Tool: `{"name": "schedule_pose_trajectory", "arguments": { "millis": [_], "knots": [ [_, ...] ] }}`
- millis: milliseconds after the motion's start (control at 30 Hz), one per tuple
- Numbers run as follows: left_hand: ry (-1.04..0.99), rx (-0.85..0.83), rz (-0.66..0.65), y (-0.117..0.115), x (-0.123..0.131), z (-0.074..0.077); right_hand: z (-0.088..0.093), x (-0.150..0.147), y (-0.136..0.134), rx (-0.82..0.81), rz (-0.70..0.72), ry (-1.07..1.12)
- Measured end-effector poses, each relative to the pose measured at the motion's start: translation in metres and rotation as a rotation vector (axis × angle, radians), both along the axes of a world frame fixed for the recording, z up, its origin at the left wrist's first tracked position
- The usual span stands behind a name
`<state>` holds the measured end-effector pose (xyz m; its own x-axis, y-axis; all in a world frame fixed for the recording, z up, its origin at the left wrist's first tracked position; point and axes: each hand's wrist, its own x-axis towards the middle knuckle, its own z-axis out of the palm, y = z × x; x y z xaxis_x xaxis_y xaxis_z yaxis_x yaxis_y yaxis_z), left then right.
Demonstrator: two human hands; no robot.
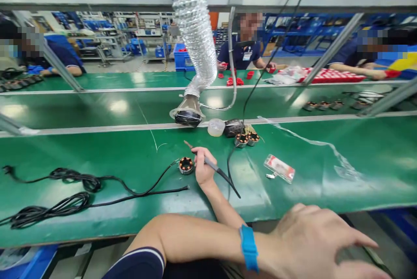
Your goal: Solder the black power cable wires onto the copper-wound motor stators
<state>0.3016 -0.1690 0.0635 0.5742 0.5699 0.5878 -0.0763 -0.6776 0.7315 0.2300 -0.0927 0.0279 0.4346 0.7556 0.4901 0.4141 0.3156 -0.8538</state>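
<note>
My right hand (pixel 204 169) is closed round a soldering iron (pixel 212 165), its tip pointing up and to the left. Just left of that hand a small motor stator (pixel 186 165) with copper windings lies on the green bench (pixel 156 222). Bare wire ends of one black power cord (pixel 130 191) reach the stator's side. A second black cord (pixel 140 198) ends on the bench below it. My left arm, with a blue wristband (pixel 249 248), crosses over my right forearm. At the lower right my left hand (pixel 312 244) is open, fingers apart, above the bench's front edge and holding nothing.
A foil duct (pixel 195 31) hangs down to a hood (pixel 188 112). Behind my right hand are a clear round container (pixel 216 127), a dark round object (pixel 233 127) and two stators (pixel 246 139). A red-and-white packet (pixel 279 168) lies right. Several people sit across the bench.
</note>
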Motion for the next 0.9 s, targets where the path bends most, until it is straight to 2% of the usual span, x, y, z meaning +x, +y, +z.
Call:
{"name": "schedule_pose_trajectory", "arguments": {
  "millis": [33,67,100,133,167,200,267,300,333,400,467,533,633,733,900],
  "knots": [
    [0.02,0.066,0.011,-0.003,-0.02,0.005,-0.01,-0.022,0.018,0.012,0.069,0.005],
    [0.023,0.137,0.015,-0.003,-0.045,0.01,-0.018,-0.037,0.032,0.026,0.21,0.04],
    [0.02,0.181,0.067,-0.001,-0.074,0.014,-0.025,-0.045,0.041,0.042,0.24,0.08],
    [0.043,0.192,0.238,0.006,-0.106,0.018,-0.031,-0.048,0.048,0.051,0.268,0.108],
    [0.114,0.158,0.47,0.017,-0.14,0.02,-0.035,-0.047,0.05,0.056,0.279,0.131],
    [0.137,0.123,0.6,0.033,-0.174,0.019,-0.037,-0.045,0.051,0.058,0.268,0.143],
    [0.158,0.081,0.805,0.075,-0.239,0.011,-0.038,-0.04,0.048,0.057,0.261,0.155],
    [0.196,0.092,1.0,0.098,-0.267,0.003,-0.037,-0.038,0.047,0.056,0.261,0.161],
    [0.29,0.089,1.118,0.12,-0.291,-0.008,-0.036,-0.038,0.045,0.056,0.259,0.166],
    [0.535,0.071,1.111,0.156,-0.326,-0.032,-0.036,-0.039,0.045,0.06,0.254,0.157],
    [0.674,0.027,0.971,0.174,-0.343,-0.052,-0.038,-0.04,0.045,0.064,0.255,0.119],
    [0.683,-0.021,0.834,0.176,-0.345,-0.062,-0.04,-0.04,0.047,0.072,0.263,0.067],
    [0.511,-0.092,0.732,0.158,-0.337,-0.055,-0.04,-0.037,0.048,0.087,0.282,0.006],
    [0.409,-0.107,0.706,0.133,-0.328,-0.044,-0.035,-0.037,0.049,0.115,0.309,-0.04],
    [0.616,0.098,0.782,0.108,-0.317,-0.047,-0.026,-0.048,0.045,0.125,0.497,-0.138]
  ]
}}
